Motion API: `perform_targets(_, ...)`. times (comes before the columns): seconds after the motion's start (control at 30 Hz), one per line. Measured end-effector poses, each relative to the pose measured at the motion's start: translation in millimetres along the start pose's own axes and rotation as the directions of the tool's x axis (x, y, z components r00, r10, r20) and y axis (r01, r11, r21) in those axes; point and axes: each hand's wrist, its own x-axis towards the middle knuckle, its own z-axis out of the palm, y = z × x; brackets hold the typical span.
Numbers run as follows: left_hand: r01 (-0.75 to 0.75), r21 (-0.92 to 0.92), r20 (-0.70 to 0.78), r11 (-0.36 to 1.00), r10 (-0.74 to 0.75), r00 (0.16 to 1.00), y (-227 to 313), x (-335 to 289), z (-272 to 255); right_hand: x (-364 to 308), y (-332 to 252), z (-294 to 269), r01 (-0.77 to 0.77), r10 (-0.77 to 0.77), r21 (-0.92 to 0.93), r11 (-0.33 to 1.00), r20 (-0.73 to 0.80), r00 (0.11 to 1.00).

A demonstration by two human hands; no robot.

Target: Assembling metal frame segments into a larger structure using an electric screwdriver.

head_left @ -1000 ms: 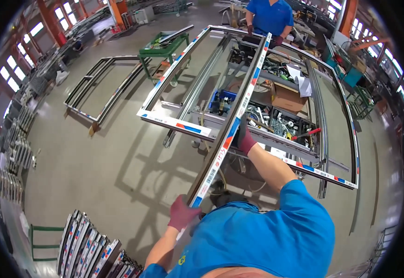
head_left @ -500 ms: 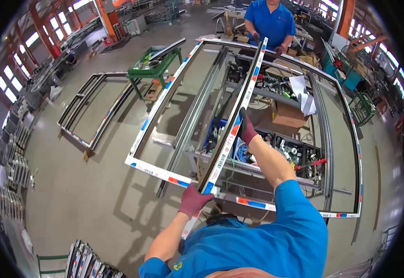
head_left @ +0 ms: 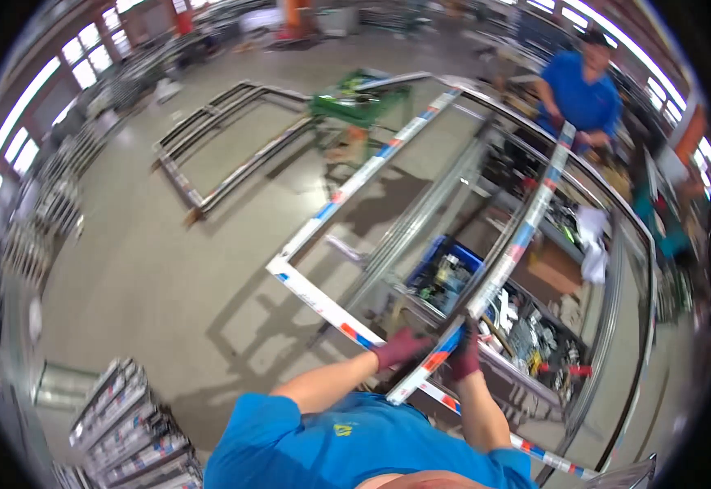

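A long metal profile bar (head_left: 508, 259), wrapped in white, blue and red film, lies across a large rectangular metal frame (head_left: 323, 303), its near end jutting past the front rail. My left hand (head_left: 400, 349), in a maroon glove, grips the bar's near part from the left, beside the front rail; its fingertips are blurred and partly hidden. From the right side my right hand (head_left: 466, 359), gloved alike, is closed on the same bar. A co-worker (head_left: 583, 94) in blue stands at the far end, with hands near the bar's far tip.
Under the frame, a rack holds a blue bin (head_left: 451, 273) of parts, hardware trays (head_left: 534, 334) and a cardboard box (head_left: 552, 267). A green cart (head_left: 363, 102) and a smaller frame (head_left: 257, 159) stand far left. Stacked profiles (head_left: 131, 424) lie at near left.
My right hand has come back along the bar to its near end, close to my left hand. My view has swung, so the scene sits further right, and the bar's near end overhangs differently.
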Motion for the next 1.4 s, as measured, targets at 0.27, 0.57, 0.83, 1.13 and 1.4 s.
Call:
perform_targets(0.27,-0.182,0.076,0.078,0.980,0.176,0.981,-4,-62,-15,13,-16,15,0.212,-0.212,0.005,0.977,0.028,0.977)
perform_targets(0.57,-0.283,0.120,0.091,0.952,0.273,0.958,-86,-71,-24,2,-15,83,0.283,-0.281,-0.093,0.955,0.027,0.959)
perform_targets(0.83,-0.600,-0.081,0.050,0.796,0.605,0.795,-73,-88,-94,6,-13,125,0.263,-0.262,-0.034,0.964,0.032,0.964)
perform_targets(1.13,-0.433,0.800,0.189,0.415,0.510,0.839,-108,-81,-165,28,-31,71,0.314,-0.301,-0.126,0.941,0.110,0.947)
perform_targets(1.4,-0.104,-0.206,0.360,0.973,0.174,0.917,51,-76,-85,22,-17,72,0.288,-0.281,-0.085,0.954,0.081,0.956)
